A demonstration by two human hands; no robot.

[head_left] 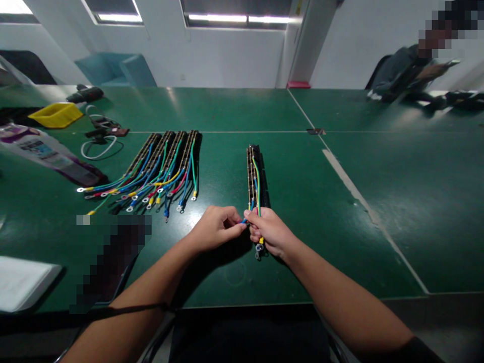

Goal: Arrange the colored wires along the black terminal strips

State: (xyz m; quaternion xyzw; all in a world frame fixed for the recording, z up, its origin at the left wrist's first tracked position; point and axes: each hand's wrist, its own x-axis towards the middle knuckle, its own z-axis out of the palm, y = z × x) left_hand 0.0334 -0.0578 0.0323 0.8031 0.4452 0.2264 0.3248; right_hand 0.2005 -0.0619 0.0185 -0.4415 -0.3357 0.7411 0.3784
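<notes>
A black terminal strip with coloured wires lies upright in the view on the green table. My right hand is wrapped round the wire bundle at its near end, and ring lugs stick out below the fingers. Just to the left, my left hand pinches a blue wire between thumb and fingertips. Several similar strips lie side by side further left, their green, blue, red and yellow wires fanned toward me and ending in ring lugs.
On the left are a plastic bottle, a yellow tray, a white cable, a dark phone-like slab and a white box. Tape runs along the table at right. A person sits at the far right.
</notes>
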